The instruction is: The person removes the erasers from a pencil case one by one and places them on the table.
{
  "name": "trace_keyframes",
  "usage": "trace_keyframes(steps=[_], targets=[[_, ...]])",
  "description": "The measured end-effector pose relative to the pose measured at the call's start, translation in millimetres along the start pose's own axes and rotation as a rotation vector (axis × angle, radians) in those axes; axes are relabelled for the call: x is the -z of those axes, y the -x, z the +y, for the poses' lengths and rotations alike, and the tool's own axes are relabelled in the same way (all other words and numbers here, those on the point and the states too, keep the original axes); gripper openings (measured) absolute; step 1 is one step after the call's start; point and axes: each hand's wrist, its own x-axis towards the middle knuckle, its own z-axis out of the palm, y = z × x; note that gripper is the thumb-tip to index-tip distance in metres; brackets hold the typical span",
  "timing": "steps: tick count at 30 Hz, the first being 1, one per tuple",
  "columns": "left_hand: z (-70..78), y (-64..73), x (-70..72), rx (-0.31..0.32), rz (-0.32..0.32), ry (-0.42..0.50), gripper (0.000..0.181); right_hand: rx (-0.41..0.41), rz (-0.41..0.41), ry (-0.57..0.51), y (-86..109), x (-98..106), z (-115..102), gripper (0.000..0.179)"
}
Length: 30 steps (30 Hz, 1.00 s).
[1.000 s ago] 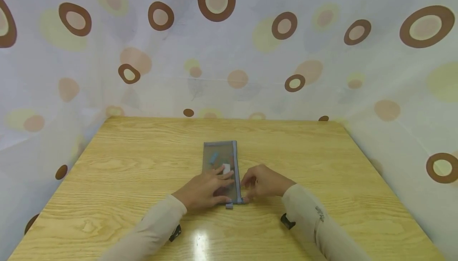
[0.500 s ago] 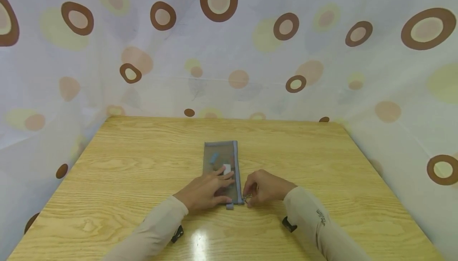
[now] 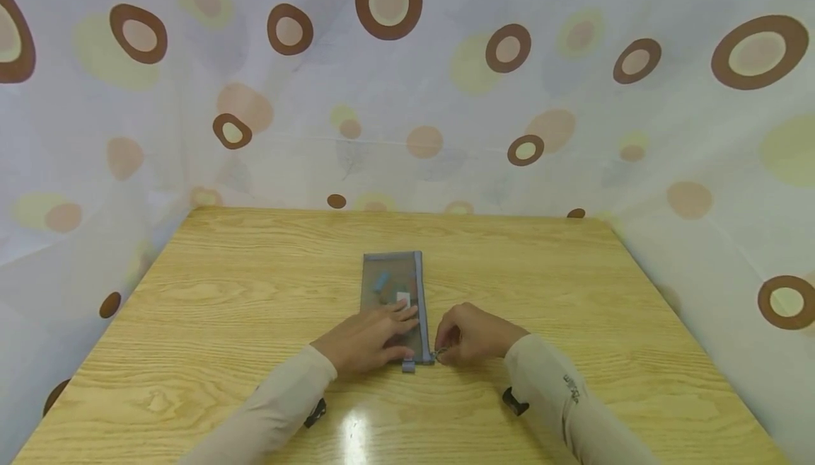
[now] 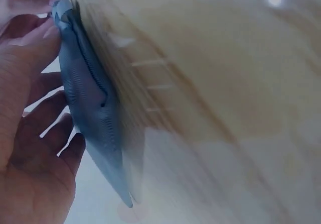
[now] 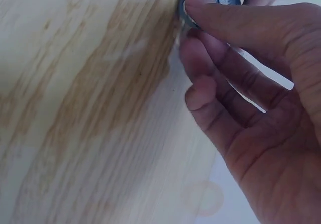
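Note:
A see-through grey-blue zip pouch [image 3: 390,265] lies flat on the table, its zip band [image 3: 422,309] along the right side. Inside show a small blue item [image 3: 381,281] and a white one [image 3: 403,296]. My left hand [image 3: 369,335] rests on the pouch's near half with fingers spread. At the near right corner my right hand [image 3: 477,334] pinches the zip pull [image 3: 439,356] between thumb and forefinger. The right wrist view shows the pull's rounded edge [image 5: 186,14], mostly hidden by the thumb. From the left wrist, the pouch [image 4: 93,103] appears edge-on beside the fingers.
A small fabric tab [image 3: 408,366] sticks out from the pouch's near edge. The wooden table [image 3: 255,260] reaches back to a white curtain [image 3: 305,90] with brown rings, which also stands along both sides.
My right hand has come slightly nearer, and the zip pull now shows at its fingertips. The left hand's fingers have shifted a little on the pouch, which stays in place.

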Motion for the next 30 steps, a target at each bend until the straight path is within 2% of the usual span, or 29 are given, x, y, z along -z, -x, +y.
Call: trace_keyframes(steps=[9,15,22,26,30], targets=[[-1.9,-1.3,-2.3,0.015,-0.003,0.036,0.061,0.042,0.015,0.016,-3.1,4.7,-5.1,0.007],[-1.0,-2.0,-0.8,0.017,-0.007,0.055,0.061,0.066,0.092,0.085,-3.7,2.3,-4.1,0.006],[-2.3,-5.4,1.1,-0.001,-0.016,0.039,0.062,0.067,0.124,0.053,-2.2,0.1,-1.8,0.003],[-3.9,-7.9,0.5,-0.004,-0.024,0.037,0.063,0.074,0.123,0.069,-3.0,1.6,-3.6,0.004],[-4.6,-7.0,-0.9,-0.001,-0.026,0.050,0.062,0.046,0.144,0.096,-5.7,-0.6,-3.7,0.008]])
